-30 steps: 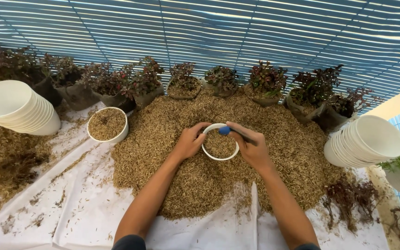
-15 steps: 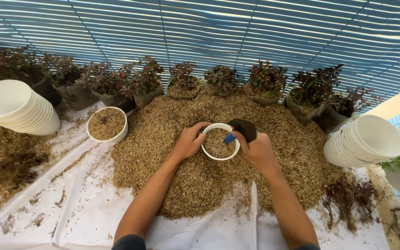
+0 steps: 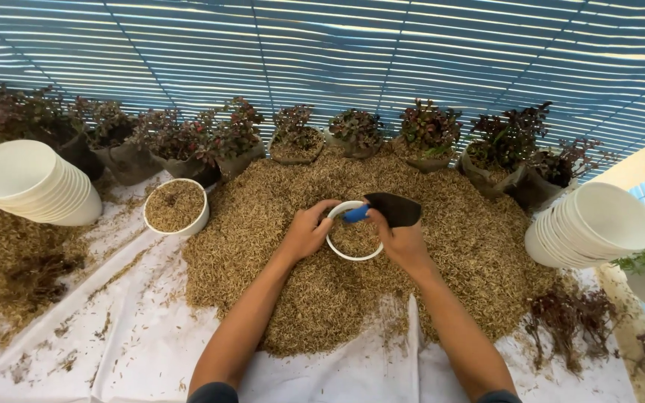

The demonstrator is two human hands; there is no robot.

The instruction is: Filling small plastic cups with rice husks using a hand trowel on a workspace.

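Left hand (image 3: 306,233) grips the pot (image 3: 354,240) at its nine o'clock rim, right hand (image 3: 403,242) clutches a trowel (image 3: 386,210) at two o'clock; pot sits partly filled on the husk heap (image 3: 263,224), probably needing more scoops.

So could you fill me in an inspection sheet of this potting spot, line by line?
Surface: white sheet on the ground, strewn with husk bits.
Job's things: small white pot half sunk in the big husk heap, partly filled with husks; dark scoop with a blue handle tipped at its rim.
Clutter: filled white pot; stack of empty white pots on the left, another on the right; uprooted reddish plants.
Hands: left hand grips the small white pot's rim; right hand holds the scoop.
Cables: nothing seen.
Surroundings: row of potted reddish plants along the back; slatted shade netting behind.
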